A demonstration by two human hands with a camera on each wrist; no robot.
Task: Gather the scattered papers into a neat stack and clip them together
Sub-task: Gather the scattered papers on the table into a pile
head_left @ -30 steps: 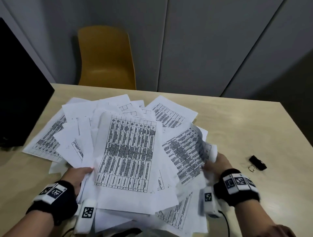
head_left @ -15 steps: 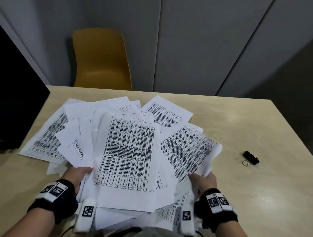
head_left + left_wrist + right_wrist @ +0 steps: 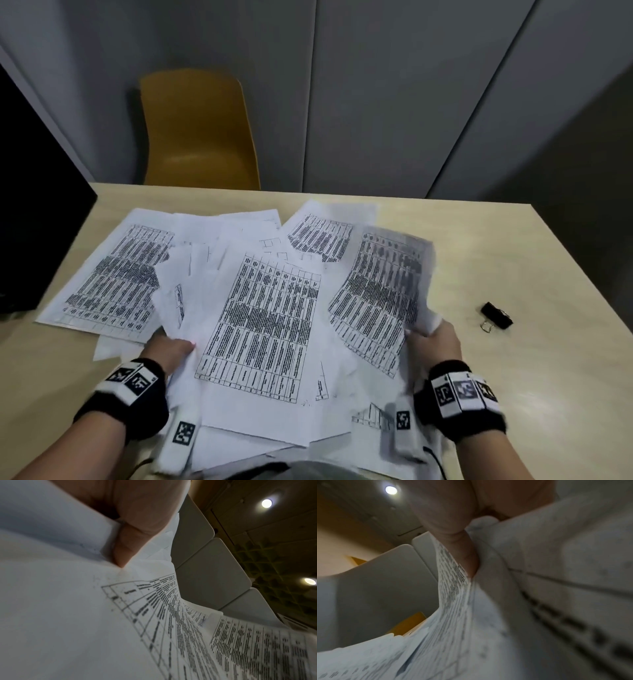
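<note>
papers (image 3: 263, 329): loose overlapping fan on the table (image 3: 513, 260), not squared up
left hand (image 3: 169, 349): at the pile's near-left edge — thumb on top, sheets pinched beneath it
right hand (image 3: 435, 342): grips the lower corner of a printed sheet lifted off the pile's right side
binder clip (image 3: 496, 317): lies on the table right of the papers — apart from both hands
</note>
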